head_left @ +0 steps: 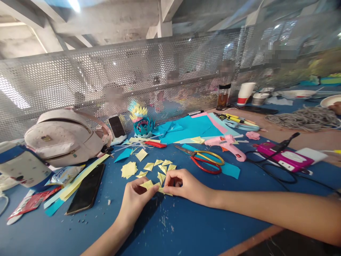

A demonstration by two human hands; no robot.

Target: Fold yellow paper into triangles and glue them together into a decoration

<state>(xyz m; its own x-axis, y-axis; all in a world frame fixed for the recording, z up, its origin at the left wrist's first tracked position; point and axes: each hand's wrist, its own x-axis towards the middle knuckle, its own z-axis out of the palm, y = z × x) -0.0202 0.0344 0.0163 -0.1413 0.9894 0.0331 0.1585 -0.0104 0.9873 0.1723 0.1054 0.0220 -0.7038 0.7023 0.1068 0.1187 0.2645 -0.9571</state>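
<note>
My left hand pinches a small yellow paper piece between thumb and fingers, just above the blue tabletop. Close beside it, my right hand has its thumb and index finger pressed together at the same piece's right side; whether this is one paper or two I cannot tell. Several folded yellow paper pieces lie just beyond my fingers. Left of them is a stack of flat yellow paper squares. Farther back stands a blue and yellow folded-paper model.
Scissors and a pink glue gun lie to the right, near a magenta power strip with black cables. A black phone, a pale backpack and a large cup are left. Blue paper sheets lie behind.
</note>
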